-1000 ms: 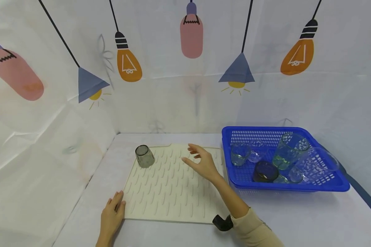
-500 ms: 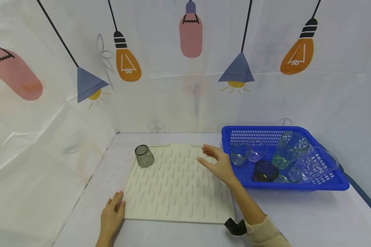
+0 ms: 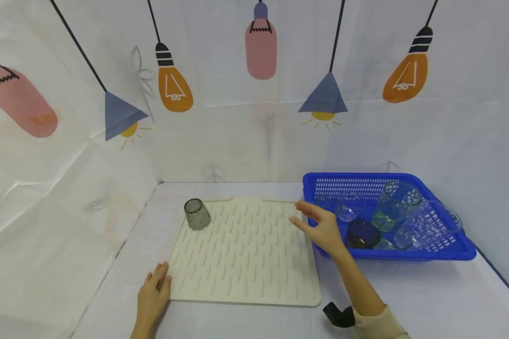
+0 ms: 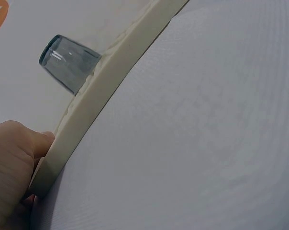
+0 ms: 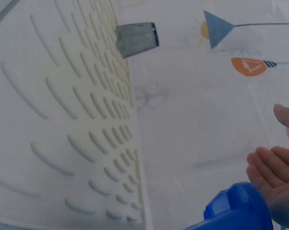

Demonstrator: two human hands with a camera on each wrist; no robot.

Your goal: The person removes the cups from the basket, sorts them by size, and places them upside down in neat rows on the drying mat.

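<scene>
A smoky grey glass tumbler [image 3: 197, 214] stands upside down at the far left corner of a cream ridged drying mat [image 3: 246, 254]. My left hand [image 3: 151, 294] rests at the mat's left edge near the front; in the left wrist view its thumb [image 4: 41, 142] lies against the mat's side. Holding nothing, my right hand [image 3: 322, 228] is over the left rim of the blue plastic basket [image 3: 407, 255], thumb apart from loosely bent fingers. Several glasses lie in the basket, among them a dark one [image 3: 363, 234] and a tall clear greenish one [image 3: 394, 207]. The hand partly hides a small clear glass.
The mat lies on a white-covered table [image 3: 246, 322], left of the basket. Behind stands a white curtain [image 3: 237, 141] printed with lamps and bulbs. A black strap piece [image 3: 339, 315] hangs by the right sleeve [image 3: 377, 325].
My right hand has moved right, empty, from above the mat to the basket's left rim. The left hand and the grey tumbler have stayed in place.
</scene>
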